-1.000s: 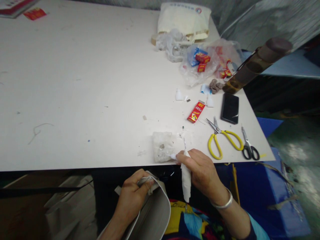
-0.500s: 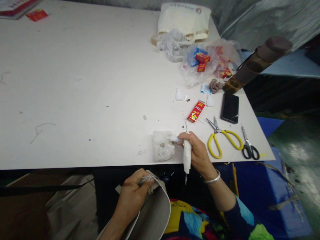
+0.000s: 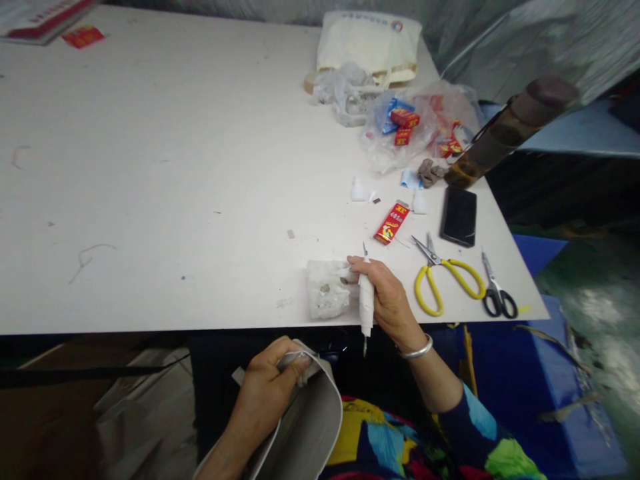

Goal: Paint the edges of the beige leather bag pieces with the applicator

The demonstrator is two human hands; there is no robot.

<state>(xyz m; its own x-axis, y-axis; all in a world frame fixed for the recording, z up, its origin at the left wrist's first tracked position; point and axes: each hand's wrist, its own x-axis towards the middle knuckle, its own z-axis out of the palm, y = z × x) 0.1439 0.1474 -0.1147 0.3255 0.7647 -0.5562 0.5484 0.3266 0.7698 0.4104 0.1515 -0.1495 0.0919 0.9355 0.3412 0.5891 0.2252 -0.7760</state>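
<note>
My left hand (image 3: 273, 383) is closed on the rim of a pale beige piece (image 3: 313, 427), like a bag or boot shaft, its open mouth facing me at the lap. In my right hand (image 3: 393, 297) is a slim tool wrapped in white (image 3: 367, 300), with a thin metal point at each end; it looks like an awl. The index finger and thumb reach toward a small white piece at the edge of a whitish, lumpy block (image 3: 327, 290) on the table's front edge. Whether they grip that small piece I cannot tell.
Right of my hand lie yellow-handled scissors (image 3: 450, 270), black-handled snips (image 3: 495, 293) and a phone (image 3: 459, 217). Beyond are a red box (image 3: 393, 223), a dark bottle (image 3: 510, 133), a plastic bag of boxes (image 3: 400, 143) and a cream cloth bag (image 3: 367, 43). The table's edge (image 3: 175, 331) runs before me.
My right hand has shifted slightly left and up with the white-wrapped tool, its fingers closer over the block's right side. My left hand keeps its hold on the beige piece.
</note>
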